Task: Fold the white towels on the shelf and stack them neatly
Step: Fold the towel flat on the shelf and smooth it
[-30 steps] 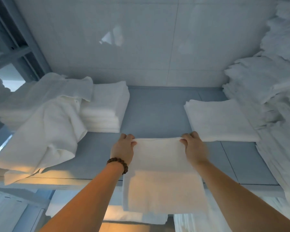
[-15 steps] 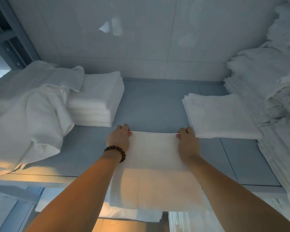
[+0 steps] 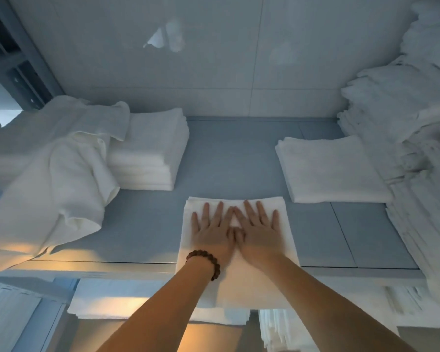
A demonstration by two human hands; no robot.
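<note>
A folded white towel point(image 3: 287, 222) lies at the front middle of the grey shelf point(image 3: 229, 158), its near end hanging over the shelf's front edge. My left hand point(image 3: 212, 231), with a bead bracelet on its wrist, and my right hand point(image 3: 258, 231) lie flat on the towel side by side, fingers spread, thumbs touching. A neat stack of folded towels point(image 3: 150, 153) stands at the back left. One flat folded towel point(image 3: 333, 168) lies at the right.
Loose white linen point(image 3: 51, 179) drapes over the shelf's left part and its front edge. A tall, ragged pile of towels point(image 3: 412, 148) fills the right side. A tiled wall closes the back. More white towels sit on the shelf below.
My hands let go of the towel's far corners and now press flat on its middle. The towel's far edge sits folded on the shelf.
</note>
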